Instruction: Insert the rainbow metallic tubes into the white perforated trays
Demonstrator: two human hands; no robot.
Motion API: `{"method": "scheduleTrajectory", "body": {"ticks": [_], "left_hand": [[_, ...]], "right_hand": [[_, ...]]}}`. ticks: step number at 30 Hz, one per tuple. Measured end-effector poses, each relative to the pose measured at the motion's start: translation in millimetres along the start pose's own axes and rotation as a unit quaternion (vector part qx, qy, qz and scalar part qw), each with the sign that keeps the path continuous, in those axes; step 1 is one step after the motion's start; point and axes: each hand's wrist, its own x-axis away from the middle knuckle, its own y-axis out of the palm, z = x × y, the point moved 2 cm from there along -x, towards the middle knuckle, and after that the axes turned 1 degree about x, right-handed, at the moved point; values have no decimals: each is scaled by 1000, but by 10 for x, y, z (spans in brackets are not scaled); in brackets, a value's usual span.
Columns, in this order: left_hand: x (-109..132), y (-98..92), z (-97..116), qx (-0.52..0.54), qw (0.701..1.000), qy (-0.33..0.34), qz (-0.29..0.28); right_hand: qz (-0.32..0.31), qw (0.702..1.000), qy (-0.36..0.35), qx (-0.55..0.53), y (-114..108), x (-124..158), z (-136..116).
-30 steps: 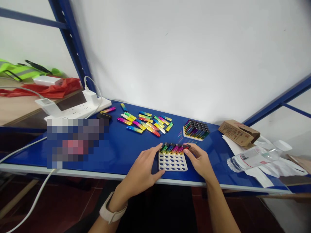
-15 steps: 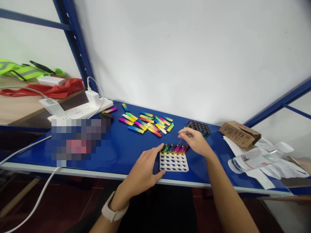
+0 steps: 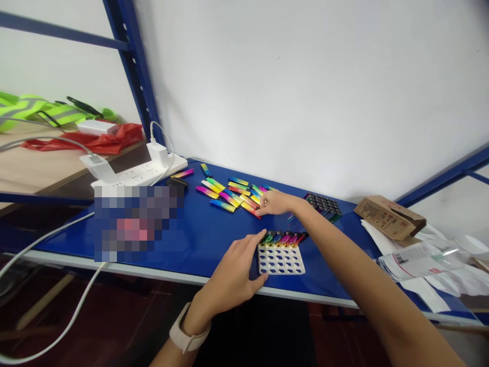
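Note:
My left hand grips the left side of a white perforated tray, its fingers reaching the row of rainbow-coloured sticks standing in the tray's back holes. My right hand reaches over the loose pile of iridescent rainbow sticks, its fingertips at the pile's right edge. Whether those fingers hold a stick is hidden. A second tray packed with sticks stands just beyond my right forearm.
A white power strip with a plugged-in charger lies at the table's back left, and a pixelated blurred patch covers the table's left part. A cardboard box and plastic-wrapped papers lie at the right.
My right hand has left the white tray and moved left, from beside the packed tray to the loose pile. My left hand stays on the white tray. The view has shifted slightly.

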Motion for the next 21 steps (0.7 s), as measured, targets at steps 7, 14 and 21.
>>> {"method": "scheduleTrajectory", "body": {"ticks": [7, 14, 21], "left_hand": [[-5, -9, -10, -4, 1000, -3, -6], [10, -8, -8, 3, 1000, 4, 2], [2, -20, 7, 9, 1000, -3, 1]], "right_hand": [[-56, 997, 4, 59, 18, 53, -80], [-67, 994, 18, 80, -57, 225, -53], [200, 974, -52, -96, -266, 832, 57]]}}
